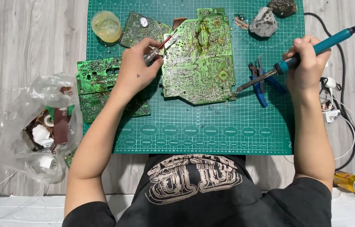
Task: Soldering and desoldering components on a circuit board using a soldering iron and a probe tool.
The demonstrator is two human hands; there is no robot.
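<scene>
A large green circuit board (198, 59) lies solder side up on the green cutting mat (194, 134). My left hand (137, 69) rests at the board's left edge and grips a thin red-handled tool (165, 42) that points up and right over the board. My right hand (307, 63) holds a teal soldering iron (312, 50). Its metal tip touches down at the board's lower right corner (235, 89).
More circuit boards (97, 75) lie under my left forearm. A round yellowish container (106, 26) and two grey stones (264, 22) sit along the mat's far edge, blue-handled pliers (261, 84) to the right. A plastic bag of parts (47, 126) lies left; cables (345, 105) right.
</scene>
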